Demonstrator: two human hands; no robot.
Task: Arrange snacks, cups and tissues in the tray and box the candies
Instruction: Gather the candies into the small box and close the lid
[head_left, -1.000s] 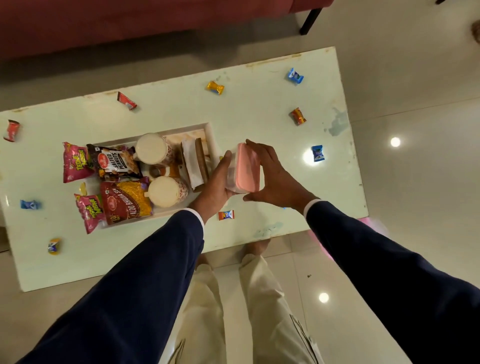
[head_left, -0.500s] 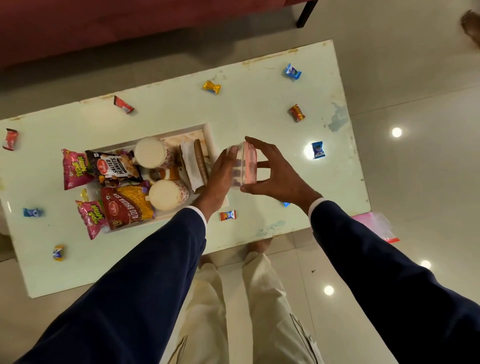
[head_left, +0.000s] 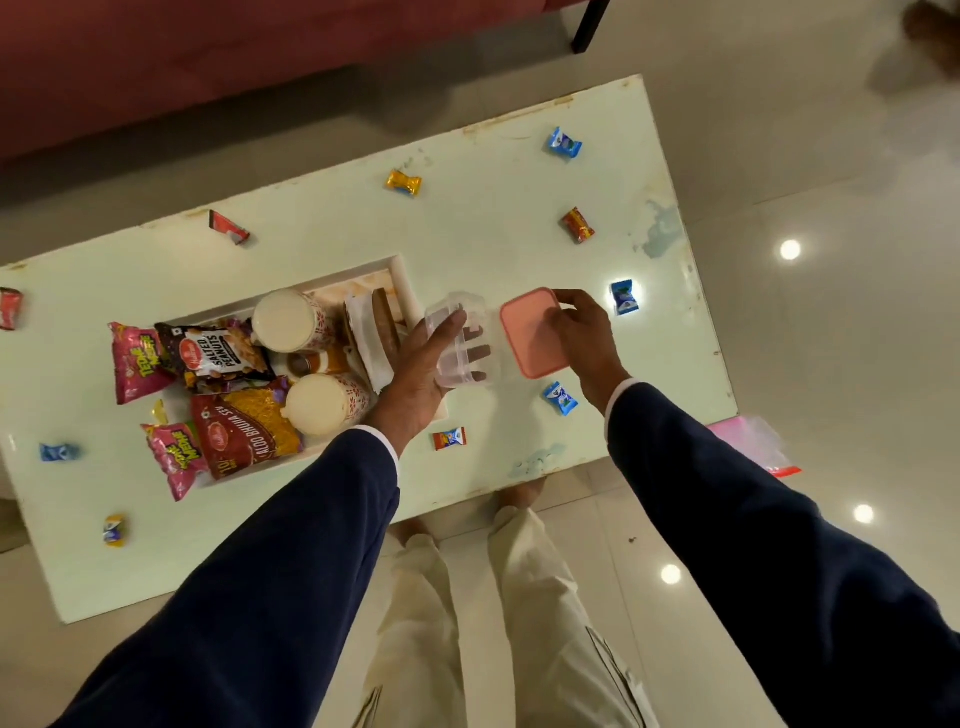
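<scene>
My left hand (head_left: 421, 379) holds a clear plastic box (head_left: 462, 338) just right of the tray. My right hand (head_left: 584, 332) grips the box's pink lid (head_left: 530, 332), flat on or just above the table beside the box. The white tray (head_left: 402, 280) carries snack packets (head_left: 218, 353), two paper cups (head_left: 288, 319) and a tissue holder (head_left: 371, 332). Wrapped candies lie scattered on the table: a yellow candy (head_left: 403, 183), a red candy (head_left: 577, 225), blue candies (head_left: 563, 145) (head_left: 623, 297) (head_left: 560, 398), and one orange-blue candy (head_left: 449, 439) near my left wrist.
The pale green table (head_left: 493, 249) has more candies at its left side (head_left: 60, 452) (head_left: 114, 530) (head_left: 10, 309) (head_left: 228, 228). A red sofa (head_left: 208, 62) stands beyond the table. A pink plastic bag (head_left: 753, 441) lies on the floor at the right.
The lid has come off the box. My right hand moved it to the right and laid it flat, while my left hand kept the clear box.
</scene>
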